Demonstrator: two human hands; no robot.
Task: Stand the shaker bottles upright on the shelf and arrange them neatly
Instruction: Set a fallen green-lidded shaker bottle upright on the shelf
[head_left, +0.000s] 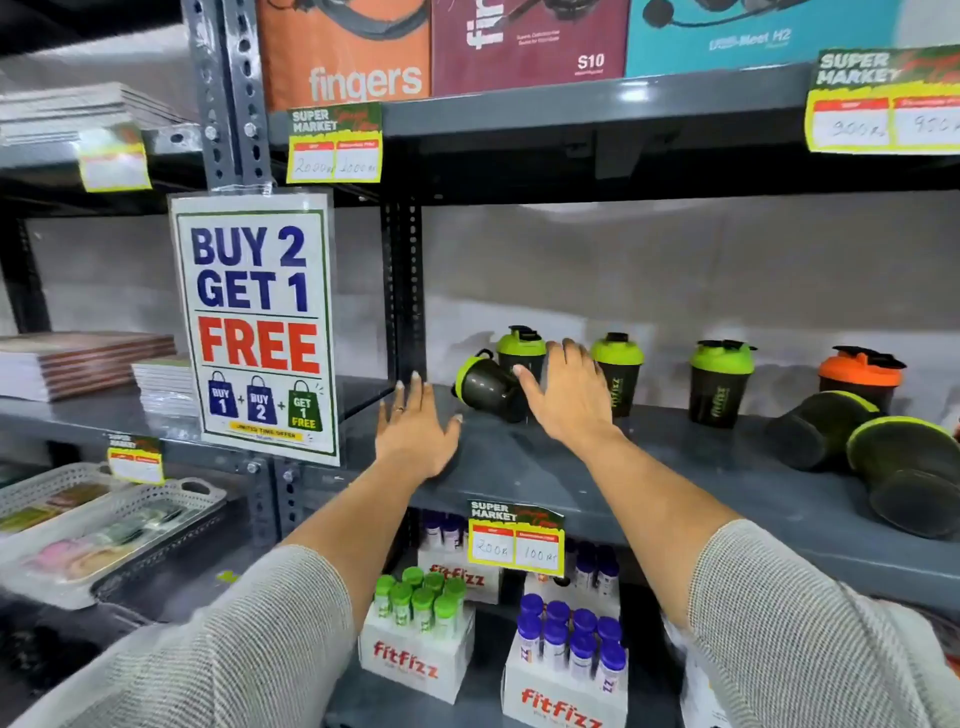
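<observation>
Black shaker bottles with green lids stand and lie on a grey metal shelf (519, 457). One lies tipped on its side (485, 387) at the left. Three green-lidded ones stand upright behind it (519, 351), (619, 371), (719, 382). An orange-lidded bottle (860, 376) stands at the right, with two more fallen bottles (818, 426), (909, 478) in front of it. My right hand (563, 392) is open, fingers spread, right beside the tipped bottle. My left hand (415, 431) is open, hovering over the shelf to the left of that bottle.
A "Buy 2 Get 1 Free" sign (257, 327) hangs on the shelf post at left. Price tags (514, 538) hang on the shelf edges. Boxes of small fitfizz bottles (418, 634) sit on the shelf below. Headphone boxes (363, 52) fill the shelf above.
</observation>
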